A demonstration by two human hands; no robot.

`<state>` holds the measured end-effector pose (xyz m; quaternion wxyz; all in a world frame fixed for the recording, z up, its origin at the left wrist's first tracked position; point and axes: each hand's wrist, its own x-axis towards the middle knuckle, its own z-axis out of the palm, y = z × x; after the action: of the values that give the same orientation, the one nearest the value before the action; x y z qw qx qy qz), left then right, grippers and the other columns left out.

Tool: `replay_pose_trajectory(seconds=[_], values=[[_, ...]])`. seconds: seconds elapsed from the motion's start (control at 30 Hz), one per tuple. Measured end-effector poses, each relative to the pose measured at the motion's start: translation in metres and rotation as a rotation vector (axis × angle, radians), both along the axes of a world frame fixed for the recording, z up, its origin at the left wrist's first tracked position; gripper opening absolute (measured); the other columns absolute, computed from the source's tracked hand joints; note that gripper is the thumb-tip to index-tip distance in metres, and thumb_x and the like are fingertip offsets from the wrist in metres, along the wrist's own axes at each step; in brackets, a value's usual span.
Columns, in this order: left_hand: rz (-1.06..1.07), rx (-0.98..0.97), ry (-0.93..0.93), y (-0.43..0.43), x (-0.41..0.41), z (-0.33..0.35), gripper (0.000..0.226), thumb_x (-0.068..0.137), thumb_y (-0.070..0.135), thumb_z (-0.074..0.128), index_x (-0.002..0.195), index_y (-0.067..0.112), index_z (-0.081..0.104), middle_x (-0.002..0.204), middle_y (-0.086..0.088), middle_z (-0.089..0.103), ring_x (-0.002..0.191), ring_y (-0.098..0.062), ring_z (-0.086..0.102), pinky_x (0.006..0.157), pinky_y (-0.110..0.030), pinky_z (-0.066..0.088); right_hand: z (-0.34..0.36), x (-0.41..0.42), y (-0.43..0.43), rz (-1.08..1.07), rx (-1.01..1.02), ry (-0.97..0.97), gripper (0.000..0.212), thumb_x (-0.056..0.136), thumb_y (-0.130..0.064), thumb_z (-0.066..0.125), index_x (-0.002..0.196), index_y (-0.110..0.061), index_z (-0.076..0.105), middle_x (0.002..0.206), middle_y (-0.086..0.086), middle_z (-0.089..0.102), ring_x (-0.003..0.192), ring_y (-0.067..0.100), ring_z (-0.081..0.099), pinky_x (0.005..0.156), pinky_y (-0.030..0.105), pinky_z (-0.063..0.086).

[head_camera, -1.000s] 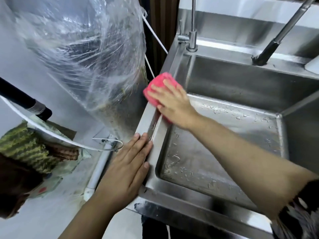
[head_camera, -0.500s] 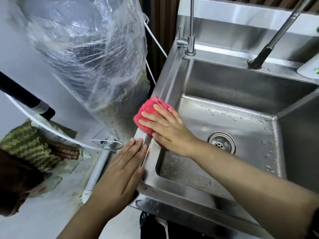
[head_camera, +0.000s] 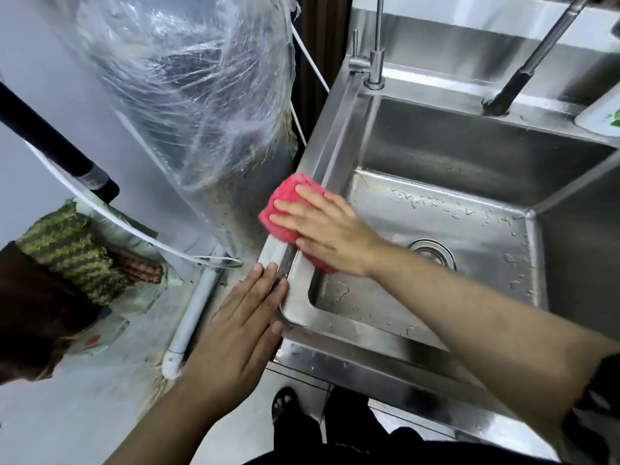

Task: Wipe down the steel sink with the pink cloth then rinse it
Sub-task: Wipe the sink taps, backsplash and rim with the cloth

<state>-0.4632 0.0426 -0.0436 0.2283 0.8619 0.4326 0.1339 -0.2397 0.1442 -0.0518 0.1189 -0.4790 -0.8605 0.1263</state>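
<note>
The pink cloth (head_camera: 291,199) is now found lower on the left rim of the steel sink (head_camera: 330,139) than a second ago. It has been drawn from the far stretch of that rim, nearer the small tap (head_camera: 376,55), toward the near left corner. Most of that travel is covered in the first half second, and little further shift is seen since.

The cloth is pressed flat under the right hand (head_camera: 330,233), whose fingers (head_camera: 288,207) are spread and straight on top of it, not curled round it. It is draped over the rim, with one part lying on the flat top and another hanging down the inner wall of the basin.

The left hand (head_camera: 241,317) is kept where it was. It is laid flat, fingers together and straight, along the outer edge of the same rim, and nothing is held in it. The lower edge of the cloth is now just beside its fingertips.

The drain (head_camera: 432,255), hidden by the forearm a second ago, is now exposed. Water droplets (head_camera: 466,213) are scattered over the basin floor.

From this it is judged that the left rim is nearly wiped along its length, and that the stroke is about to be blocked by the resting left hand. The front rim, the basin walls and the floor appear still to be wiped. No water is seen running, so the rinse is not yet begun.
</note>
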Motion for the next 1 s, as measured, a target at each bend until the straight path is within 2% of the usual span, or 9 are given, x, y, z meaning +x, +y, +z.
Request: replay_pose_trajectory(seconds=[0.13, 0.23, 0.37, 0.47, 0.57, 0.67, 0.77, 0.9, 1.0], values=[[-0.024, 0.036, 0.025, 0.0, -0.001, -0.001, 0.052, 0.1, 0.041, 0.02, 0.147, 0.018, 0.024, 0.158, 0.003, 0.016, 0.146, -0.014, 0.008, 0.117, -0.033, 0.009, 0.005, 0.007, 0.035, -0.264, -0.009, -0.052, 0.049, 0.098, -0.031, 0.032, 0.146, -0.037, 0.022, 0.155, -0.015, 0.017, 0.146, 0.018, 0.0, 0.115, 0.048, 0.006], [-0.016, 0.051, 0.016, -0.001, 0.0, -0.003, 0.052, 0.1, 0.04, 0.02, 0.146, 0.016, 0.026, 0.157, 0.0, 0.019, 0.146, -0.014, 0.009, 0.117, -0.032, 0.009, -0.005, -0.02, -0.008, -0.209, 0.067, 0.001, 0.053, 0.092, -0.036, 0.028, 0.145, -0.03, 0.029, 0.154, -0.008, 0.026, 0.145, 0.027, 0.008, 0.115, 0.054, 0.003], [-0.036, 0.065, 0.034, 0.001, -0.001, -0.003, 0.053, 0.1, 0.04, 0.02, 0.146, 0.014, 0.025, 0.157, -0.002, 0.019, 0.146, -0.014, 0.007, 0.117, -0.032, 0.008, -0.001, -0.008, -0.011, -0.07, 0.031, -0.014, 0.048, 0.096, -0.035, 0.034, 0.144, -0.035, 0.029, 0.154, -0.014, 0.022, 0.145, 0.019, 0.005, 0.113, 0.037, -0.003], [-0.05, 0.063, 0.011, 0.002, -0.003, -0.004, 0.053, 0.1, 0.042, 0.019, 0.146, 0.015, 0.024, 0.157, 0.002, 0.016, 0.146, -0.012, 0.006, 0.117, -0.027, 0.005, 0.009, 0.003, 0.031, -0.217, -0.064, -0.073, 0.05, 0.099, -0.03, 0.035, 0.146, -0.039, 0.019, 0.156, -0.016, 0.012, 0.145, 0.017, -0.003, 0.116, 0.045, 0.002], [-0.036, -0.02, -0.104, 0.003, -0.007, -0.002, 0.052, 0.099, 0.046, 0.02, 0.145, 0.022, 0.027, 0.156, 0.008, 0.019, 0.145, -0.007, 0.008, 0.117, -0.024, 0.007, 0.011, -0.014, 0.017, -0.346, -0.073, -0.054, 0.05, 0.099, -0.032, 0.035, 0.146, -0.037, 0.02, 0.156, -0.014, 0.014, 0.145, 0.018, -0.003, 0.116, 0.044, -0.002], [-0.038, -0.021, -0.124, 0.002, -0.016, 0.001, 0.053, 0.099, 0.046, 0.02, 0.145, 0.021, 0.031, 0.154, 0.007, 0.026, 0.145, -0.008, 0.012, 0.117, -0.024, 0.01, 0.001, -0.032, -0.048, -0.182, 0.005, 0.049, 0.049, 0.097, -0.041, 0.029, 0.145, -0.037, 0.025, 0.155, -0.016, 0.017, 0.143, 0.012, -0.003, 0.11, 0.03, -0.016], [-0.086, 0.038, -0.038, -0.006, -0.021, -0.001, 0.051, 0.099, 0.041, 0.024, 0.145, 0.018, 0.032, 0.155, 0.005, 0.025, 0.145, -0.011, 0.013, 0.116, -0.029, 0.012, 0.009, -0.022, -0.052, -0.07, -0.12, 0.065, 0.045, 0.1, -0.038, 0.031, 0.144, -0.043, 0.022, 0.154, -0.024, 0.01, 0.14, 0.002, -0.008, 0.106, 0.022, -0.009], [-0.073, 0.098, 0.073, -0.019, -0.018, -0.004, 0.052, 0.1, 0.036, 0.025, 0.146, 0.012, 0.027, 0.156, -0.002, 0.024, 0.146, -0.017, 0.012, 0.116, -0.035, 0.014, 0.02, -0.009, 0.005, -0.215, -0.174, -0.041, 0.048, 0.101, -0.035, 0.03, 0.145, -0.043, 0.015, 0.156, -0.02, 0.003, 0.144, 0.014, -0.012, 0.116, 0.045, -0.005], [-0.035, 0.105, 0.084, -0.024, -0.014, -0.006, 0.053, 0.101, 0.036, 0.022, 0.147, 0.012, 0.025, 0.156, -0.002, 0.024, 0.146, -0.019, 0.012, 0.117, -0.036, 0.014, 0.018, -0.021, -0.003, -0.28, -0.175, -0.053, 0.049, 0.101, -0.036, 0.028, 0.147, -0.04, 0.012, 0.158, -0.015, 0.0, 0.144, 0.02, -0.015, 0.116, 0.049, -0.008]])
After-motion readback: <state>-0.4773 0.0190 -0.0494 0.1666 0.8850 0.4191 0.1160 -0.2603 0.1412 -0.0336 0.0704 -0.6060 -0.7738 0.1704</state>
